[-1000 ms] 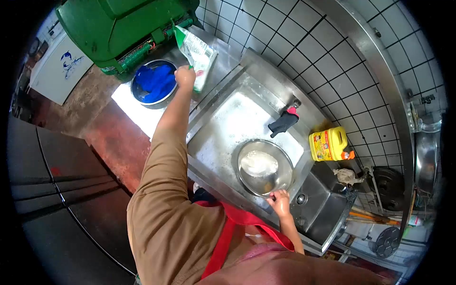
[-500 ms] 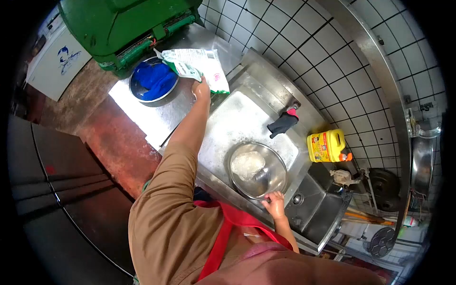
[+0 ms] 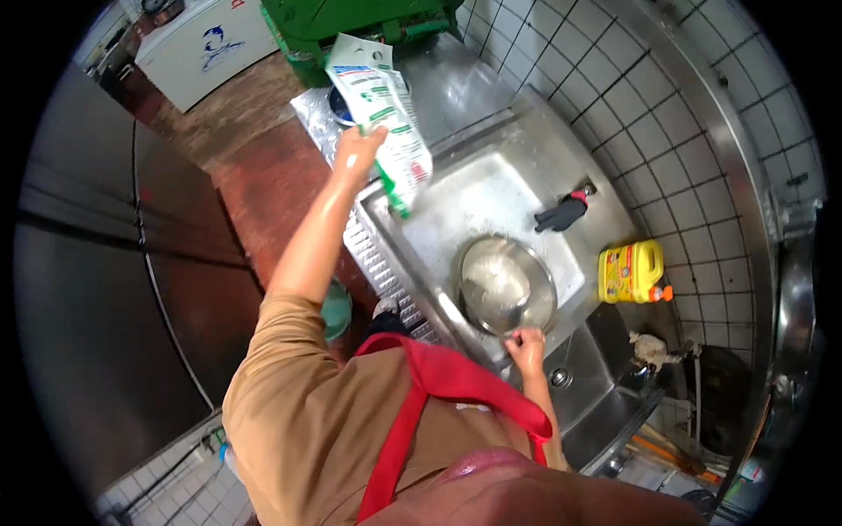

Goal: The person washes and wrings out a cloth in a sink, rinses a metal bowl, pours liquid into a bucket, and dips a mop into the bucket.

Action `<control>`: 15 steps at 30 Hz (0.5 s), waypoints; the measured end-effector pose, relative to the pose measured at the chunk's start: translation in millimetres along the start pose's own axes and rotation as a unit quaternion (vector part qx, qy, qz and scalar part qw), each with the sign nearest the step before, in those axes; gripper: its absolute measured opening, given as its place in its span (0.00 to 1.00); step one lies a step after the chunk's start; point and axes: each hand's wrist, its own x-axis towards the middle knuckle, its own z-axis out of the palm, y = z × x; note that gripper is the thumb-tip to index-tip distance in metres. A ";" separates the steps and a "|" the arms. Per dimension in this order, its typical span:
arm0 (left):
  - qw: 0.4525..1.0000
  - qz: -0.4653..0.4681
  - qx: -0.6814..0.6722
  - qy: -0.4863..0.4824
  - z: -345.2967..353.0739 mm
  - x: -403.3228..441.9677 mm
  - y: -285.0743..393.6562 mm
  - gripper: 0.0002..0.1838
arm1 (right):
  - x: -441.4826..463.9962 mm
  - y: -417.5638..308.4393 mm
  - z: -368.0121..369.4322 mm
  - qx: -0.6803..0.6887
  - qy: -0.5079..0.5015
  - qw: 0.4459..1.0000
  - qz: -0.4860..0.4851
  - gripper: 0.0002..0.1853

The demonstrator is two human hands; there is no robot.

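Observation:
My left hand [image 3: 358,153] grips a white and green printed plastic bag [image 3: 386,114] by its side edge. The bag hangs between the steel counter and the near left corner of the sink [image 3: 504,180]; its contents are hidden. With bent fingers, my right hand [image 3: 528,352] holds the near rim of a round metal bowl [image 3: 542,294] standing in the sink. Inside the bowl lies a pale, whitish mass [image 3: 502,272], apparently in liquid. Behind the bag, a dark-rimmed pan [image 3: 340,107] is mostly covered, with a little blue showing.
A dark glove [image 3: 566,212] drapes over the tap at the sink's back. To the right are a yellow jug [image 3: 621,273] with an orange cap and a second, smaller sink [image 3: 583,408]. A large green bin-like container [image 3: 351,22] stands beyond the counter. Dark cabinet doors [image 3: 79,254] line the left.
My left hand has brought the bag nearer to me, and it now hangs more upright. My right hand stays on the bowl's rim. The whole view has shifted and turned.

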 end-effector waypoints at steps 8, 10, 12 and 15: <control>0.967 -0.111 0.226 0.046 -123.6 -207.3 35.2 0.10 | -1.1 28.0 -10.1 -0.007 -0.037 0.999 -0.016 0.10; 0.948 -0.157 0.270 0.062 -155.5 -243.2 16.3 0.10 | -3.2 33.1 -11.0 0.003 -0.036 0.999 -0.016 0.10; 0.932 -0.204 0.292 0.065 -178.2 -273.4 -4.2 0.10 | -5.5 30.3 -18.2 0.005 -0.023 0.999 -0.034 0.11; 0.904 -0.275 0.317 0.082 -198.7 -305.4 -29.8 0.10 | -8.1 29.1 -24.3 -0.012 -0.035 0.999 -0.038 0.12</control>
